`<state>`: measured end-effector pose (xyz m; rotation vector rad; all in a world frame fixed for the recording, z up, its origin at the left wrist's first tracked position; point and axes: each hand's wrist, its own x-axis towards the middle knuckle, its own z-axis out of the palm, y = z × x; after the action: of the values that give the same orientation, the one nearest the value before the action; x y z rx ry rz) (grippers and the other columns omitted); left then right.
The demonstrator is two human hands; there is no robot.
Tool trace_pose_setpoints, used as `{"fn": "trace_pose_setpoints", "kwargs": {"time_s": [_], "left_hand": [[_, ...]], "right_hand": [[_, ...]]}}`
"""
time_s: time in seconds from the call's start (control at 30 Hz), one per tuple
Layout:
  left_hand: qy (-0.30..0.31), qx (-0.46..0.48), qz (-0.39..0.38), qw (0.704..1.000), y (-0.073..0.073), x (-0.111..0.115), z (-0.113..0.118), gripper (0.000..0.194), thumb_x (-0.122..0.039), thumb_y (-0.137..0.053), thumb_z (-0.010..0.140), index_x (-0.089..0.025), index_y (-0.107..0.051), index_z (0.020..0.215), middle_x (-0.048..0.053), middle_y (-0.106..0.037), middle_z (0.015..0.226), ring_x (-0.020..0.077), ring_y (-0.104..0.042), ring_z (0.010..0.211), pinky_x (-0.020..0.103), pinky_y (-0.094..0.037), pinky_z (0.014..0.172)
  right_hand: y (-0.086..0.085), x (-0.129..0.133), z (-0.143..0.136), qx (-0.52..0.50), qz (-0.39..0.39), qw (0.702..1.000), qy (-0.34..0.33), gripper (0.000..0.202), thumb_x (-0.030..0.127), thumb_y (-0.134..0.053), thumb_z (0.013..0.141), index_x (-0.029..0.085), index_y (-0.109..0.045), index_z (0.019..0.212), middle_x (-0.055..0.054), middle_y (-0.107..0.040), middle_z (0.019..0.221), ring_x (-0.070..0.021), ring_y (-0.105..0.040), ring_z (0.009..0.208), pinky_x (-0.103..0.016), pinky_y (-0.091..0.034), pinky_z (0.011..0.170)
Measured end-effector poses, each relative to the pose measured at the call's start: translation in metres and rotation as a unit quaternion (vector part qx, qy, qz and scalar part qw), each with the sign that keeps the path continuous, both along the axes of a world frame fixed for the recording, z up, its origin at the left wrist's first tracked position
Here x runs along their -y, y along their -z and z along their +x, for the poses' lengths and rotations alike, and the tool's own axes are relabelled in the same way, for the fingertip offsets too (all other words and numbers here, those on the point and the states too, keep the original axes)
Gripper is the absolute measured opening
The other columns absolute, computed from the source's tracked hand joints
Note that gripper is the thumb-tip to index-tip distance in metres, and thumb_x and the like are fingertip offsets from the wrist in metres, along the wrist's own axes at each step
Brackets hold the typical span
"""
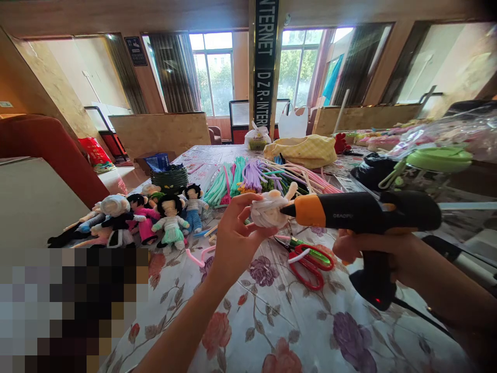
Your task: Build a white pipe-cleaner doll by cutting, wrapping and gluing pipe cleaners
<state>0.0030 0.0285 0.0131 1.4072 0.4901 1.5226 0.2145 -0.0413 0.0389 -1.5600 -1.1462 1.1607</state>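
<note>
My left hand (240, 230) pinches a white fuzzy pipe-cleaner piece (267, 211), rounded like a doll's head, above the table. My right hand (361, 246) is wrapped around the grip of a black and orange glue gun (349, 211), whose dark nozzle meets the right side of the white piece. A small red light glows at the base of the gun's handle. Just below lie red-handled scissors (310, 269) with a short white piece across them and a green tool (310, 250) alongside. A bent pink pipe cleaner (198, 258) rests left of my left wrist.
Several pipe-cleaner dolls (169, 223) sit at the left. Bundles of coloured pipe cleaners (252, 176) lie behind my hands, before a yellow checked bag (301, 150). A green-lidded container (438, 160) stands at right. The gun's cord (421, 313) trails rightward over the flowered tablecloth (240, 321).
</note>
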Motion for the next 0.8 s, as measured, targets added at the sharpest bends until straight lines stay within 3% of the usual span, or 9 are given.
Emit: {"fn": "trace_pose_setpoints", "kwargs": {"time_s": [0.17, 0.33, 0.63, 0.8], "left_hand": [[0.005, 0.002, 0.001, 1.000, 0.000, 0.000, 0.000, 0.052, -0.005, -0.080, 0.047, -0.024, -0.056, 0.089, -0.001, -0.060, 0.097, 0.0128, -0.061, 0.088, 0.017, -0.054, 0.062], [0.006, -0.010, 0.014, 1.000, 0.001, 0.000, -0.001, 0.052, -0.008, -0.080, 0.050, -0.023, -0.053, 0.091, -0.001, -0.059, 0.096, 0.0129, -0.061, 0.088, 0.017, -0.053, 0.062], [-0.001, -0.011, 0.020, 1.000, 0.000, 0.000, -0.002, 0.051, -0.009, -0.080, 0.051, -0.024, -0.052, 0.091, -0.002, -0.057, 0.096, 0.0112, -0.060, 0.085, 0.017, -0.054, 0.063], [-0.003, -0.012, 0.026, 1.000, 0.000, 0.001, -0.002, 0.049, -0.010, -0.078, 0.053, -0.024, -0.051, 0.092, -0.001, -0.057, 0.098, 0.0114, -0.060, 0.085, 0.018, -0.054, 0.063]], "right_hand": [[-0.005, 0.004, -0.003, 0.000, -0.044, 0.999, 0.022, 0.010, 0.026, -0.069, 0.056, 0.020, -0.061, 0.053, 0.005, -0.055, 0.051, -0.0067, -0.036, 0.045, -0.018, -0.023, 0.039], [-0.005, 0.003, -0.004, 0.001, -0.019, 1.000, 0.008, 0.009, 0.026, -0.068, 0.055, 0.020, -0.061, 0.052, 0.004, -0.057, 0.051, -0.0097, -0.043, 0.051, -0.019, -0.026, 0.042], [0.004, -0.003, 0.003, -0.006, -0.022, 1.000, 0.013, 0.015, 0.032, -0.068, 0.052, 0.020, -0.060, 0.052, 0.003, -0.056, 0.052, -0.0107, -0.041, 0.050, -0.023, -0.021, 0.042], [0.004, -0.005, 0.004, -0.009, 0.018, 1.000, -0.013, 0.021, 0.037, -0.068, 0.054, 0.019, -0.058, 0.050, 0.003, -0.055, 0.051, -0.0118, -0.047, 0.054, -0.024, -0.030, 0.050]]}}
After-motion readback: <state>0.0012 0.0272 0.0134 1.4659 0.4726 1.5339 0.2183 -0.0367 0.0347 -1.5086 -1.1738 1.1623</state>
